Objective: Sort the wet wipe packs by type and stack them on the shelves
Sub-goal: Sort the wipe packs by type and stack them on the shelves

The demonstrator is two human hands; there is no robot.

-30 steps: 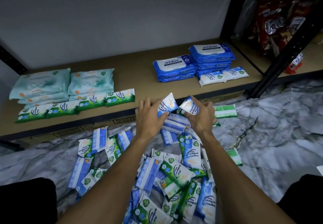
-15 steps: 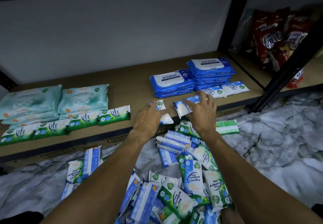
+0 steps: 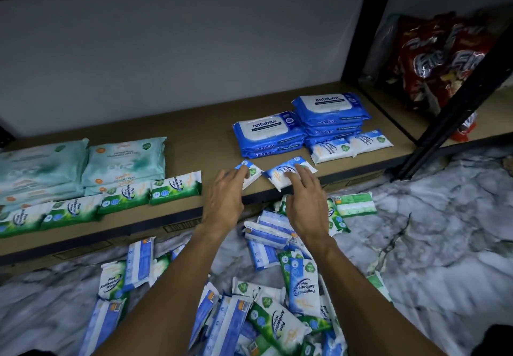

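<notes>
Two small blue-and-white wipe packs lie near the front edge of the brown shelf [image 3: 194, 133]. My left hand [image 3: 224, 197] pinches the left pack [image 3: 251, 171], which sits tilted at the edge. The straight fingers of my right hand [image 3: 305, 205] rest on top of the right pack [image 3: 280, 174]. Just behind them two matching small packs [image 3: 330, 149] lie in front of two stacks of big blue packs [image 3: 266, 136]. Large teal packs [image 3: 125, 158] and a row of green pine packs [image 3: 175, 187] fill the shelf's left side.
A loose pile of mixed blue and green packs [image 3: 277, 319] covers the marble floor under my arms. One green pack [image 3: 355, 204] lies apart to the right. A black shelf post [image 3: 455, 111] slants at the right, with red snack bags [image 3: 444, 58] behind it.
Both hands lifted a blue-and-white pack each from the floor pile and carried it forward onto the shelf. The right hand's fingers have flattened over its pack.
</notes>
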